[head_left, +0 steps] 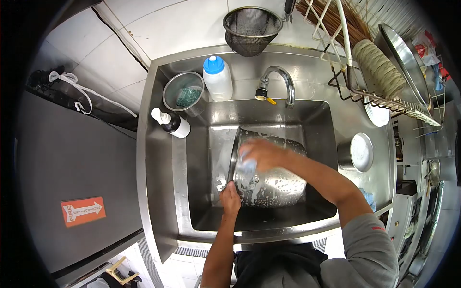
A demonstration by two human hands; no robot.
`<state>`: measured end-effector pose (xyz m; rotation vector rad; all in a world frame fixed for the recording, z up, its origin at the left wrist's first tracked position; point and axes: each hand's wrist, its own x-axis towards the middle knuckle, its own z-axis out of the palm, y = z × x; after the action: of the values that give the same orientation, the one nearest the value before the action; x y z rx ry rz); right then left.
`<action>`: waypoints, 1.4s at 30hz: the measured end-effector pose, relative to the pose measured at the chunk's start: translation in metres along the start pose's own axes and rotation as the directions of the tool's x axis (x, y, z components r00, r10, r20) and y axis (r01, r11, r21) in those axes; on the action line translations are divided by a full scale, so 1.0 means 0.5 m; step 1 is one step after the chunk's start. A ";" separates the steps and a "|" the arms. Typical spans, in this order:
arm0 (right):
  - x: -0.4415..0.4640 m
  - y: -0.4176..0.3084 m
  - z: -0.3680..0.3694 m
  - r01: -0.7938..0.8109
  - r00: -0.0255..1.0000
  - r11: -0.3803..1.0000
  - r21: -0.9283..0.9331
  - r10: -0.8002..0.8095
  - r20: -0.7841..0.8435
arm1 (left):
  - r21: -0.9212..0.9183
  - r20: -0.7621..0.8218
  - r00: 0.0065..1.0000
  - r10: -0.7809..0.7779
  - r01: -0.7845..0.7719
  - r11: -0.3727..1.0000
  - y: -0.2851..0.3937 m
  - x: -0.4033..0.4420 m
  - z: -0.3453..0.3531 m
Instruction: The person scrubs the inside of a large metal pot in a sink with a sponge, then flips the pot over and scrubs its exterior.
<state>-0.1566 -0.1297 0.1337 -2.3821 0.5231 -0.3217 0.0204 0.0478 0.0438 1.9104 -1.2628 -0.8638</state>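
Note:
A large metal pot (278, 187) lies on its side in the steel sink (201, 211), its rim toward the left and soap suds on its outside. My left hand (231, 198) grips the rim at the pot's lower left. Over the upper left of the pot, my right hand (263, 154) is blurred by motion, its fingers closed round a pale bluish cloth or sponge (248, 164) pressed to the soapy metal. White foam shows on the sink floor left of the rim.
Behind the sink are a faucet (291, 89), a blue-capped bottle (218, 81) and a metal container (198, 104) with a green scourer. A pump bottle (176, 126) stands at the left edge. A round pan (356, 152) sits right, below a wire rack (384, 102).

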 end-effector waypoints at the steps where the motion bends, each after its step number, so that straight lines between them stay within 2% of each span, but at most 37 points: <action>1: 0.005 0.019 -0.012 0.000 1.000 1.000 -0.004 0.000 0.000 | -0.006 -0.026 1.000 -0.008 0.008 1.000 0.000 -0.002 0.005; 3: 0.007 0.044 -0.033 -0.239 0.971 0.971 0.011 0.239 -0.001 | -0.012 -0.051 0.999 -0.007 0.006 1.000 -0.001 -0.010 0.012; 4: 0.002 0.026 -0.025 -0.237 0.971 0.971 0.004 0.237 -0.008 | -0.024 -0.070 0.998 0.005 -0.007 1.000 -0.003 -0.019 0.013; 6: -0.012 -0.037 0.025 0.090 0.995 0.992 -0.089 -0.092 -0.026 | -0.030 -0.091 0.996 0.016 -0.019 0.999 0.001 -0.014 0.014; 7: -0.012 -0.057 0.026 0.089 0.995 0.993 -0.083 -0.092 -0.028 | -0.017 -0.094 0.995 0.028 -0.029 0.999 0.015 -0.012 0.011; 9: -0.015 -0.083 0.027 0.140 0.978 0.989 -0.043 -0.131 0.163 | 0.004 -0.084 0.995 0.047 -0.047 0.999 0.042 -0.009 -0.002; 10: -0.009 -0.060 0.022 0.137 0.979 0.989 -0.048 -0.128 0.157 | 0.047 -0.051 0.998 0.041 -0.039 0.998 0.059 -0.002 -0.008; 12: 0.013 0.046 0.003 -0.068 0.989 0.992 0.103 0.080 -0.121 | 0.086 -0.025 0.999 0.044 -0.042 0.995 0.066 0.011 -0.004; 14: 0.019 0.186 0.033 -0.305 0.924 0.920 0.247 0.348 -0.158 | 0.185 -0.020 0.989 0.146 -0.140 0.973 0.034 0.006 -0.002; 15: 0.018 0.177 0.040 -0.406 0.847 0.853 0.326 0.486 -0.215 | 0.241 0.002 0.989 0.150 -0.146 0.960 0.020 -0.002 -0.001; 16: 0.020 0.156 0.045 -0.402 0.845 0.853 0.332 0.485 -0.225 | 0.250 0.005 0.988 0.157 -0.153 0.956 -0.005 -0.009 0.005; 18: 0.015 0.100 0.057 -0.317 0.915 0.941 0.119 0.336 -0.224 | 0.135 -0.014 0.979 0.204 -0.200 0.970 -0.044 -0.016 0.016; 19: 0.000 0.045 0.032 -0.193 0.969 0.981 -0.017 0.188 -0.160 | 0.125 0.048 0.997 0.056 -0.062 0.990 -0.012 -0.016 0.005; 20: -0.013 0.017 0.028 -0.112 0.990 0.994 0.007 0.113 -0.088 | 0.132 0.060 0.996 0.060 -0.068 0.989 0.030 -0.007 -0.006; 22: -0.013 0.033 0.050 -0.017 0.999 1.000 0.023 0.018 -0.044 | 0.144 0.066 0.996 -0.055 0.045 0.989 0.099 0.019 -0.011; 23: -0.008 0.052 0.062 0.007 0.999 1.000 0.028 -0.006 -0.035 | 0.208 -0.061 0.991 0.118 -0.103 0.973 0.062 0.034 0.010; 24: 0.007 0.100 0.082 -0.092 0.983 0.991 0.094 0.105 -0.151 | 0.214 -0.038 0.991 0.126 -0.115 0.970 0.064 0.042 0.008; 25: 0.020 0.147 0.095 -0.179 0.942 0.969 0.172 0.219 -0.256 | 0.254 -0.030 0.997 0.073 -0.063 0.965 0.070 0.050 0.005; 26: 0.033 0.188 0.092 -0.419 0.885 0.892 0.169 0.443 -0.143 | 0.296 -0.027 0.999 0.017 -0.008 0.955 0.078 0.051 0.005; 27: 0.030 0.224 0.094 -0.582 0.808 0.803 0.129 0.589 -0.017 | 0.293 -0.022 1.000 -0.022 0.028 0.956 0.092 0.050 0.004; 29: -0.032 0.251 0.120 -0.732 0.663 0.677 0.077 0.734 -0.149 | 0.271 -0.031 0.999 0.013 -0.004 0.963 0.095 0.045 0.005; 31: -0.132 0.216 0.098 -0.785 0.576 0.618 0.038 0.751 -0.322 | 0.225 -0.051 0.998 0.037 -0.024 0.974 0.094 0.041 0.004; 32: -0.174 0.183 0.078 -0.790 0.571 0.612 0.032 0.754 -0.324 | 0.225 -0.042 0.999 0.030 -0.020 0.974 0.095 0.042 0.004; 34: -0.229 0.110 0.057 -0.851 0.433 0.513 0.116 0.808 -0.399 | 0.217 -0.032 0.999 0.027 -0.019 0.976 0.089 0.046 0.005; 36: -0.217 0.047 0.131 -0.568 0.658 0.821 0.055 0.493 -0.569 | 0.213 -0.038 0.995 0.095 -0.085 0.973 0.076 0.057 0.011; 37: -0.204 -0.009 0.152 -0.464 0.716 0.886 0.004 0.378 -0.588 | 0.208 -0.033 0.994 0.102 -0.093 0.974 0.082 0.059 0.014; 39: -0.212 -0.055 0.171 -0.243 0.738 0.970 -0.025 0.168 -0.653 | 0.208 -0.012 0.997 0.082 -0.077 0.975 0.086 0.054 0.006; 40: -0.230 -0.053 0.157 -0.248 0.732 0.968 -0.031 0.166 -0.660 | 0.205 -0.008 0.996 0.093 -0.090 0.975 0.087 0.056 0.008; 41: -0.249 -0.043 0.137 -0.455 0.598 0.888 0.067 0.361 -0.715 | 0.186 -0.032 0.994 0.103 -0.095 0.978 0.084 0.055 0.011; 42: -0.272 -0.038 0.123 -0.629 0.419 0.755 0.184 0.529 -0.738 | 0.166 -0.052 0.993 0.106 -0.096 0.981 0.076 0.049 0.010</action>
<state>-0.2499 -0.0211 0.0878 -1.8793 1.7716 -0.9988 0.0052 0.0126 0.0686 1.9639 -1.4185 -0.6626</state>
